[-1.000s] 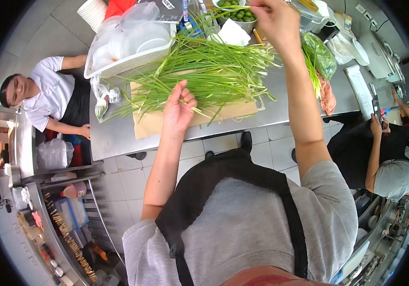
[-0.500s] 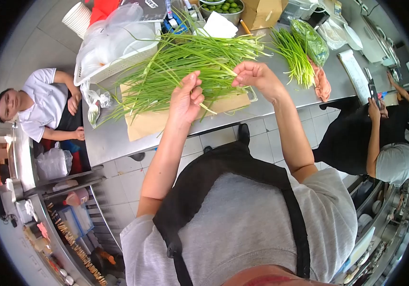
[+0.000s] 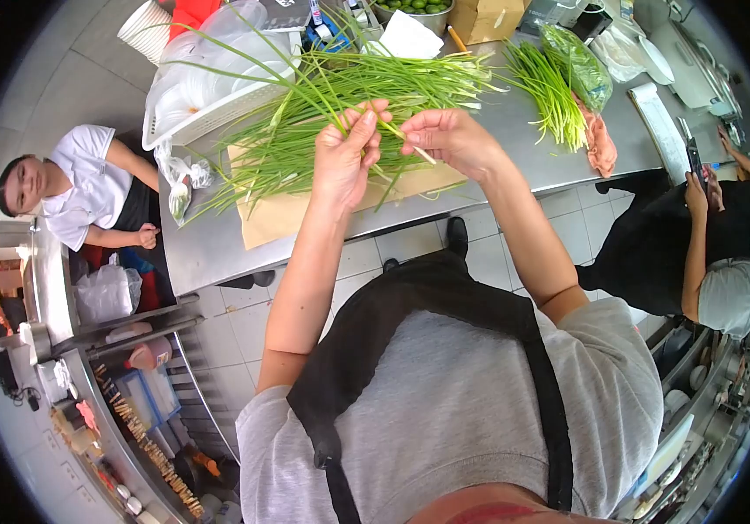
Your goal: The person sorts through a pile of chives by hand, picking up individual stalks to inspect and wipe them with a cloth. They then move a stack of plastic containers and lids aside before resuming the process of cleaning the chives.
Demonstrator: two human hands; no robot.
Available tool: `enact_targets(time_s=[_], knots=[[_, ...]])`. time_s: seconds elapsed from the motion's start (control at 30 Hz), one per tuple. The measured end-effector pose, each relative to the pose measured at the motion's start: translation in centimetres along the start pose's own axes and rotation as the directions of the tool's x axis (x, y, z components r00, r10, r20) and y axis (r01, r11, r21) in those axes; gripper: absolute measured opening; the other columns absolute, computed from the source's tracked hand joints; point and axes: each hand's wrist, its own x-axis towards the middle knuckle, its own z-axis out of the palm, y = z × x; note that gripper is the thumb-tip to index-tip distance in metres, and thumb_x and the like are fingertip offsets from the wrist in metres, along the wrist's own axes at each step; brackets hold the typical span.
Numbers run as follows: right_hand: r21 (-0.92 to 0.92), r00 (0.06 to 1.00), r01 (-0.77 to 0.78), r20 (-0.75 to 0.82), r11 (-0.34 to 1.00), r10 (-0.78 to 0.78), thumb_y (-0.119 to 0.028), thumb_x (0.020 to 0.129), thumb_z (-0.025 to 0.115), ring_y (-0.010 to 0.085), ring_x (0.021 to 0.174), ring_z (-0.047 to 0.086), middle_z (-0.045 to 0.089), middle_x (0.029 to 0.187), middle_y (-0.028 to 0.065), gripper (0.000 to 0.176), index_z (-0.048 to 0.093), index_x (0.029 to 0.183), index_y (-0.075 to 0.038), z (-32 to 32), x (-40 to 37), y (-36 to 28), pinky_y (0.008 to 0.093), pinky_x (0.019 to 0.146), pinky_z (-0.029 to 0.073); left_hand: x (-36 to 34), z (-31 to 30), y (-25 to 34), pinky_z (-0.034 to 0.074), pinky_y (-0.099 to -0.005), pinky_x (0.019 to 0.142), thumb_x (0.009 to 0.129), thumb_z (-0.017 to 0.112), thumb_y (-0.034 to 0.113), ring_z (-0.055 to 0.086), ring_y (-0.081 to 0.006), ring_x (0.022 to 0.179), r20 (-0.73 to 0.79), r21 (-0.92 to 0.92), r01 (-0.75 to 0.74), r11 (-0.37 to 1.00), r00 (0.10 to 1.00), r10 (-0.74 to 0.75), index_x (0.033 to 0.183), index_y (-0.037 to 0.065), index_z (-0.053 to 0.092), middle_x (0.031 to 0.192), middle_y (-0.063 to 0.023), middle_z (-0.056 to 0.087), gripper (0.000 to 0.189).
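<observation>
My left hand (image 3: 344, 162) is closed around a green onion (image 3: 390, 128), whose long green leaves reach up and left over the pile. My right hand (image 3: 455, 144) pinches near its lower end, fingertips together; a pale root end sticks out below them. Just beyond both hands spreads a big loose pile of green onions (image 3: 366, 83). It lies partly on a brown sheet (image 3: 263, 225) at the near edge of the steel table (image 3: 204, 253).
A white basket of plastic bags (image 3: 217, 112) stands left of the pile. To the right are a smaller green bunch (image 3: 554, 105), bagged greens (image 3: 577, 70) and a pink cloth (image 3: 600, 147). One person (image 3: 91, 188) leans at the left; another (image 3: 698, 253) stands right.
My hands have come closer together, the right one moving left. Long green onion leaves now rise from my left hand toward the basket. The view has shifted slightly.
</observation>
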Motion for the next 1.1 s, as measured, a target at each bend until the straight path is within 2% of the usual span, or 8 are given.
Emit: enact_targets(time_s=[0.2, 0.43, 0.53, 0.63, 0.7, 0.83, 0.9, 1.1], knots=[[-0.087, 0.997, 0.014, -0.077, 0.996, -0.021, -0.016, 0.079, 0.06, 0.0052, 0.066, 0.054, 0.062, 0.077, 0.0022, 0.009, 0.058, 0.081, -0.007, 0.6, 0.5, 0.7, 0.0172, 0.057, 0.04, -0.3, -0.5, -1.0, 0.037, -0.0185, 0.052, 0.085, 0.046, 0.04, 0.045, -0.0072, 0.069, 0.061, -0.436, 0.014, 0.9, 0.998, 0.014, 0.109, 0.001, 0.05, 0.09, -0.0056, 0.056, 0.047], [-0.148, 0.968, 0.025, -0.244, 0.989, -0.061, -0.014, 0.076, 0.061, 0.0051, 0.065, 0.051, 0.061, 0.073, -0.0011, 0.006, 0.059, 0.076, -0.009, 0.0, 1.2, 2.2, 0.0213, 0.057, 0.039, -0.4, -0.7, -2.9, 0.037, -0.0206, 0.055, 0.085, 0.051, 0.032, 0.049, -0.0083, 0.071, -0.162, -0.231, -0.126, 0.965, 0.983, 0.09, 0.097, 0.004, 0.055, 0.086, -0.0031, 0.057, 0.031], [-0.444, 0.876, 0.158, -0.348, 0.882, -0.333, -0.012, 0.075, 0.06, 0.0131, 0.066, 0.055, 0.062, 0.073, 0.0025, 0.006, 0.059, 0.076, -0.007, -2.4, 1.5, 3.0, 0.0276, 0.061, 0.043, -0.3, -2.2, -1.8, 0.04, -0.0236, 0.061, 0.085, 0.052, 0.026, 0.051, -0.0087, 0.076, -0.18, -0.305, -0.184, 0.934, 0.975, 0.133, 0.094, 0.006, 0.056, 0.089, -0.0034, 0.059, 0.023], [-0.87, 0.737, -0.252, -0.456, 0.423, -0.499, -0.007, 0.072, 0.059, 0.0236, 0.066, 0.057, 0.063, 0.075, 0.0084, 0.01, 0.059, 0.081, -0.004, -2.5, 0.7, 1.6, 0.033, 0.066, 0.045, 0.1, -3.0, -1.1, 0.041, -0.0264, 0.069, 0.084, 0.054, 0.024, 0.051, -0.0112, 0.084, -0.189, -0.364, -0.176, 0.915, 0.975, 0.112, 0.098, 0.008, 0.055, 0.098, -0.0049, 0.057, 0.022], [-0.977, 0.573, -0.202, -0.065, -0.063, -0.817, -0.003, 0.07, 0.061, 0.0258, 0.068, 0.058, 0.061, 0.077, 0.0097, 0.016, 0.06, 0.086, -0.006, -1.6, 0.3, 1.5, 0.0307, 0.062, 0.044, 0.3, -3.5, -1.1, 0.041, -0.0299, 0.078, 0.083, 0.055, 0.022, 0.049, -0.0174, 0.096, -0.169, -0.405, -0.157, 0.901, 0.981, 0.095, 0.103, 0.009, 0.052, 0.109, -0.0072, 0.053, 0.024], [-0.961, 0.592, 0.263, 0.096, 0.08, -0.8, -0.003, 0.067, 0.059, 0.0272, 0.064, 0.057, 0.06, 0.079, 0.0108, 0.019, 0.062, 0.085, -0.008, 3.4, 0.1, 0.0, 0.0359, 0.06, 0.046, 0.8, -2.6, -1.5, 0.038, -0.0375, 0.09, 0.084, 0.053, 0.019, 0.044, -0.028, 0.109, -0.131, -0.468, -0.162, 0.869, 0.985, 0.113, 0.106, 0.009, 0.047, 0.117, -0.012, 0.047, 0.025], [-0.809, 0.793, 0.351, -0.011, 0.471, -0.609, -0.004, 0.067, 0.059, 0.0258, 0.069, 0.057, 0.058, 0.075, 0.009, 0.012, 0.063, 0.078, -0.009, 5.8, 0.3, -0.1, 0.0369, 0.059, 0.045, 1.1, -2.0, -1.9, 0.041, -0.0354, 0.085, 0.085, 0.052, 0.019, 0.049, -0.0226, 0.1, -0.104, -0.466, -0.195, 0.863, 0.981, 0.165, 0.103, 0.008, 0.047, 0.111, -0.0123, 0.051, 0.021], [-0.932, 0.702, 0.326, 0.126, 0.158, -0.701, -0.005, 0.064, 0.065, 0.0227, 0.066, 0.057, 0.058, 0.071, 0.0069, 0.013, 0.062, 0.077, -0.006, 6.7, 1.1, -0.4, 0.031, 0.056, 0.045, 0.5, -0.6, -1.2, 0.041, -0.0354, 0.086, 0.087, 0.048, 0.02, 0.05, -0.0214, 0.098, -0.118, -0.379, -0.246, 0.892, 0.969, 0.217, 0.101, 0.007, 0.048, 0.111, -0.0135, 0.051, 0.019]])
